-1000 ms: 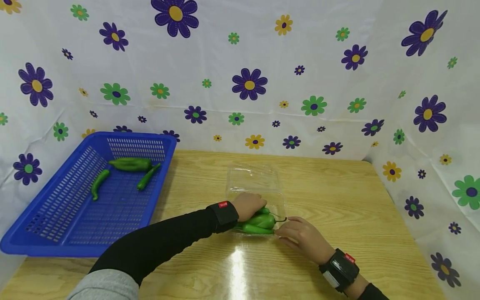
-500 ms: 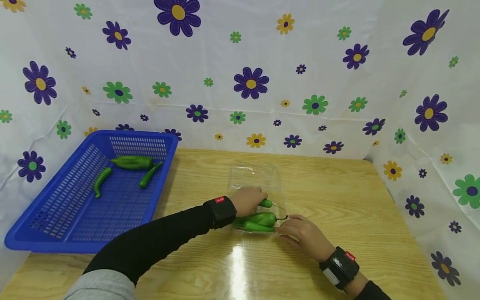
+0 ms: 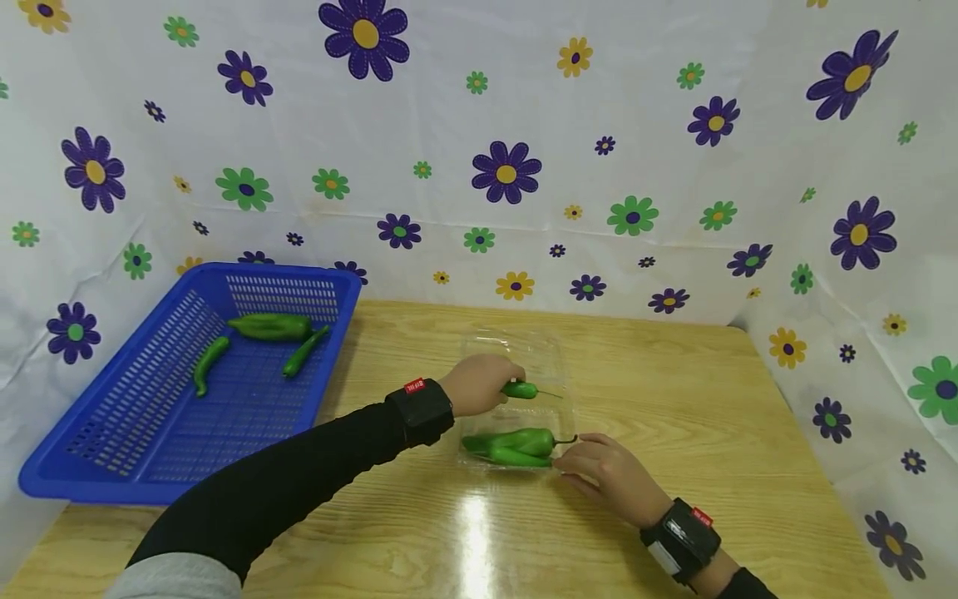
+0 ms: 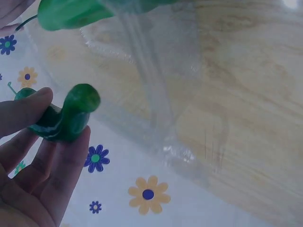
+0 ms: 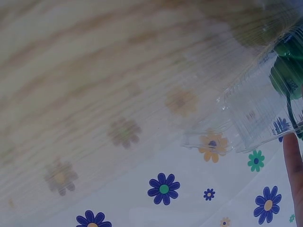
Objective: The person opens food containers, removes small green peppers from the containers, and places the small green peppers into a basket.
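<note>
Fingers, left hand: bent, thumb opposed, pinching one small pepper, glossy, dark green, hooked in form, its thin stem pointing right. Position of same: raised over the clear container.

Right hand: fingertips touching the container's near right corner; whether they pinch the edge or merely rest against it cannot be told, the wrist view being cropped and blurred.

Container: thin transparent plastic, creased and reflective, its hinged half lying open on the far side. Contents, near side: one broad, smooth pepper with dark curved stem; one slimmer pepper alongside.

Basket: blue plastic, rectangular, slotted walls, at left. Contents: one broad tapering pepper; one slender, bent pepper; one slender, nearly straight pepper.

Table: pale wood grain, glossy.
</note>
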{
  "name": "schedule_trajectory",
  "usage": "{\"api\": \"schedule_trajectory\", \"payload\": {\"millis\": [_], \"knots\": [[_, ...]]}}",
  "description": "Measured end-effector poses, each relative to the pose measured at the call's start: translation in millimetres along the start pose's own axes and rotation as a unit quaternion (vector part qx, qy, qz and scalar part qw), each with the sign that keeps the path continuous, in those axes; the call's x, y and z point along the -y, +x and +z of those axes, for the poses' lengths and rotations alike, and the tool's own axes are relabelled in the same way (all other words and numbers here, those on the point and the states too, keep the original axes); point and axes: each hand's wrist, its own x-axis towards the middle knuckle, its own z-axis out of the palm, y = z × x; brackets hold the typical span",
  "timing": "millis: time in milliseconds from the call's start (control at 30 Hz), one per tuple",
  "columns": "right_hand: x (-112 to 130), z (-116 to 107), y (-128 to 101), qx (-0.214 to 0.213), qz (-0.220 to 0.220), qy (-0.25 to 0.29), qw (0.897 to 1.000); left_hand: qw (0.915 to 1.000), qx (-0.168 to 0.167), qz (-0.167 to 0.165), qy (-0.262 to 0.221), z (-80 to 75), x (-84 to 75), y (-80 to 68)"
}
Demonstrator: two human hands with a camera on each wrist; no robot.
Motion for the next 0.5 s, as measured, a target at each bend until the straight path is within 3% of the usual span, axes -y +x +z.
{"api": "schedule_trajectory", "payload": {"millis": [333, 500], "knots": [[1, 0, 0, 0.0, -0.001, 0.003, 1.0, 0.9992, -0.028, -0.023, 0.017, -48.1, 1.5, -28.5], [1, -1, 1, -0.009, -0.009, 0.007, 1.0, 0.9978, -0.046, -0.04, 0.026, -71.1, 10.0, -48.7]]}}
